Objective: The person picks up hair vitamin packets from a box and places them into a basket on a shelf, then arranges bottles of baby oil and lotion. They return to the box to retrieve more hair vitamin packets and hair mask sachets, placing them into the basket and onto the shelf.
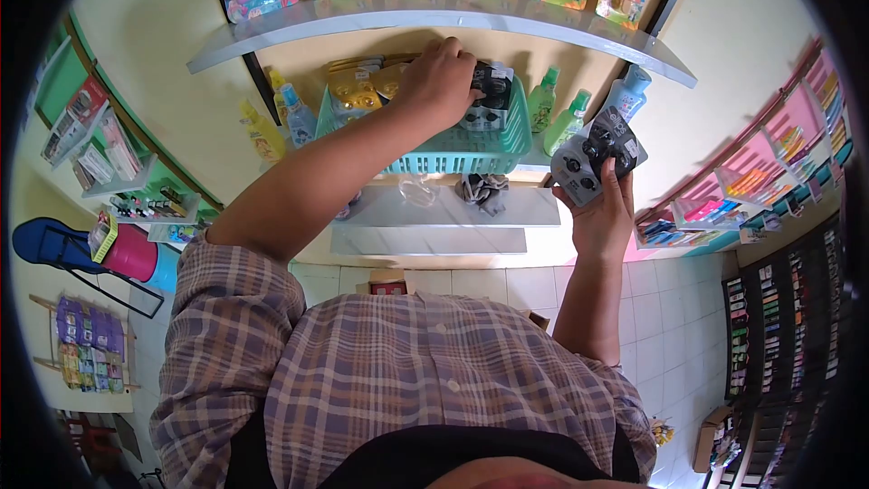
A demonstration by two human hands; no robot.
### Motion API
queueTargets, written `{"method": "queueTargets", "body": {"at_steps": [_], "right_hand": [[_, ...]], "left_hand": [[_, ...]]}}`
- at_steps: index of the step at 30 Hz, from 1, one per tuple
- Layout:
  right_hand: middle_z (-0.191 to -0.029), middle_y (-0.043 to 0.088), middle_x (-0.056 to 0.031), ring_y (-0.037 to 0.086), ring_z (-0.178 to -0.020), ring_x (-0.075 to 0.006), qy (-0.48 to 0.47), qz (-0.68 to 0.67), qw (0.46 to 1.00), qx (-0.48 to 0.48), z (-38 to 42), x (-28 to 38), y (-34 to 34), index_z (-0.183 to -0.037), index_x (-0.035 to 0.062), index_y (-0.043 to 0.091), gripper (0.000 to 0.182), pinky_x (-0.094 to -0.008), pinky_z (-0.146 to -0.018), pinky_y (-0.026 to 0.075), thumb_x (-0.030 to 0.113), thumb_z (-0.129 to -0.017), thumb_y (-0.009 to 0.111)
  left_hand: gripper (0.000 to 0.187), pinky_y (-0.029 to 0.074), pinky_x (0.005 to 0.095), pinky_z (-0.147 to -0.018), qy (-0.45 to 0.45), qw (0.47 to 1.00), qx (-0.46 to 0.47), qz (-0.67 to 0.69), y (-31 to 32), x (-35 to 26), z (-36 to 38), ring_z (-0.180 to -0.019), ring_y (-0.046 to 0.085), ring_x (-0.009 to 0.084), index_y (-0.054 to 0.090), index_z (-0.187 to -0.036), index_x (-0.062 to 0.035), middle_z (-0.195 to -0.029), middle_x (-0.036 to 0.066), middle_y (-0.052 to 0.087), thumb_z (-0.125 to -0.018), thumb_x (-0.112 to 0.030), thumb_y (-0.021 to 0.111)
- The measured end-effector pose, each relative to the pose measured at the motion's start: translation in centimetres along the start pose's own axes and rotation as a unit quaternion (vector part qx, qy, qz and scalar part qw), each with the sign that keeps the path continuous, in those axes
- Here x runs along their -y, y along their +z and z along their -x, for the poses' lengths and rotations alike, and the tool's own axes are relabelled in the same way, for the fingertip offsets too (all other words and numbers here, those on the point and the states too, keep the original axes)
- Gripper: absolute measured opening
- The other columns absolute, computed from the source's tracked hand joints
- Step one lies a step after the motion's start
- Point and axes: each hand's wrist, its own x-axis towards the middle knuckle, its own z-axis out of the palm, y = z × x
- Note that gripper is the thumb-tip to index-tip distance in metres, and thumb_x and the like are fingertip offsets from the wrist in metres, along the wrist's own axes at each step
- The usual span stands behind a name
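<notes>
A black blister pack (pixel 493 91) is being gripped by the left hand (pixel 441 81) at the top of a teal basket (pixel 471 149) that is sitting on a wall shelf (pixel 434 208). A stack of similar grey-and-black packs (pixel 597 154) is being held closed in the right hand (pixel 602 217), just beside the basket. Green bottles (pixel 557 113) are standing between them.

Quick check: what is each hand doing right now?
Left hand: closed on a black packet in the teal basket.
Right hand: holding a stack of packets.
</notes>
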Motion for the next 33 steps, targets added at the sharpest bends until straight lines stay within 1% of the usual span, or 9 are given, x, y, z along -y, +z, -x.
{"method": "queueTargets", "body": {"at_steps": [9,11,12,15,16,19,25,28,33], "right_hand": [[-0.122,0.063,-0.0124,0.070,-0.098,-0.0240,0.008,-0.018,0.999,0.039,-1.2,0.3,2.2,-0.136,0.0065,0.048,0.036,-0.0323,-0.074,0.059,0.018,-0.102,0.051],[-0.117,0.066,-0.0105,0.068,-0.096,-0.0171,-0.065,0.091,0.991,0.070,-3.4,-0.4,2.3,-0.131,0.0040,0.055,0.032,-0.0273,-0.077,0.054,0.013,-0.100,0.055],[-0.111,0.069,-0.0084,0.066,-0.093,-0.0122,-0.123,0.100,0.984,0.082,-3.8,-0.3,3.9,-0.124,0.0016,0.060,0.028,-0.0245,-0.077,0.052,0.011,-0.098,0.060],[-0.108,0.070,-0.0098,0.067,-0.090,-0.0125,-0.117,0.286,0.939,0.150,-5.7,-0.2,5.1,-0.123,-0.0002,0.059,0.031,-0.0269,-0.076,0.053,0.012,-0.096,0.065],[-0.106,0.071,-0.0139,0.070,-0.086,-0.0167,-0.098,0.353,0.918,0.154,-6.5,-0.4,5.3,-0.121,-0.0017,0.060,0.036,-0.0302,-0.074,0.055,0.014,-0.090,0.072],[-0.110,0.070,-0.0171,0.073,-0.084,-0.0226,-0.137,0.523,0.828,0.152,-7.1,0.4,7.0,-0.121,-0.0024,0.058,0.043,-0.0337,-0.071,0.056,0.012,-0.085,0.076],[-0.116,0.066,-0.0104,0.065,-0.107,-0.0329,-0.177,0.673,0.696,0.176,-9.5,-1.6,7.5,-0.134,0.0148,0.051,0.078,-0.0452,-0.088,0.053,0.023,-0.067,0.089],[-0.130,0.056,-0.0066,0.057,-0.118,-0.0297,-0.259,0.778,0.540,0.188,-8.7,-1.9,8.9,-0.137,0.0196,0.051,0.086,-0.0464,-0.092,0.050,0.028,-0.061,0.090],[-0.132,0.055,-0.0051,0.054,-0.124,-0.0278,-0.278,0.794,0.501,0.201,-10.4,-3.2,8.6,-0.137,0.0219,0.051,0.089,-0.0473,-0.097,0.046,0.030,-0.059,0.091]], "left_hand": [[0.043,0.054,0.0413,-0.087,0.024,0.997,-0.071,0.028,-0.8,0.1,-0.5,-0.104,0.063,0.0311,0.067,-0.106,-0.0019,-0.106,0.013,0.064,-0.082,-0.036,0.079],[0.044,0.052,0.0335,-0.087,-0.103,0.934,0.051,0.337,-4.0,-0.7,-0.9,-0.091,0.064,0.0198,0.068,-0.115,-0.0045,-0.096,0.007,0.066,-0.088,-0.039,0.076],[0.043,0.050,0.0294,-0.077,-0.044,0.861,-0.011,0.507,-0.2,1.1,-1.9,-0.081,0.062,0.0118,0.069,-0.112,-0.0030,-0.090,0.002,0.069,-0.091,-0.040,0.073],[0.039,0.050,0.0299,-0.070,-0.003,0.809,0.114,0.576,-3.1,0.2,-0.6,-0.078,0.064,0.0107,0.070,-0.106,-0.0008,-0.091,-0.001,0.071,-0.092,-0.037,0.074],[0.036,0.049,0.0293,-0.067,-0.008,0.886,0.137,0.444,-4.6,0.3,-0.3,-0.075,0.065,0.0119,0.069,-0.103,-0.0007,-0.086,0.002,0.072,-0.089,-0.033,0.077],[0.037,0.053,0.0339,-0.071,-0.038,0.933,0.084,0.348,-2.8,1.3,0.2,-0.074,0.069,0.0205,0.069,-0.089,-0.0026,-0.083,0.012,0.073,-0.080,-0.036,0.083],[0.030,0.053,0.0380,-0.070,-0.057,0.966,0.058,0.247,0.2,1.2,0.8,-0.074,0.069,0.0287,0.066,-0.091,-0.0009,-0.081,0.013,0.071,-0.077,-0.020,0.084],[0.026,0.054,0.0409,-0.071,-0.038,0.982,0.026,0.185,1.1,1.3,0.5,-0.077,0.069,0.0342,0.066,-0.091,-0.0005,-0.084,0.017,0.071,-0.077,-0.016,0.082],[0.020,0.054,0.0440,-0.072,-0.080,0.975,0.017,0.205,1.0,1.5,0.4,-0.078,0.068,0.0371,0.068,-0.082,-0.0003,-0.080,0.019,0.070,-0.078,-0.016,0.080]]}}
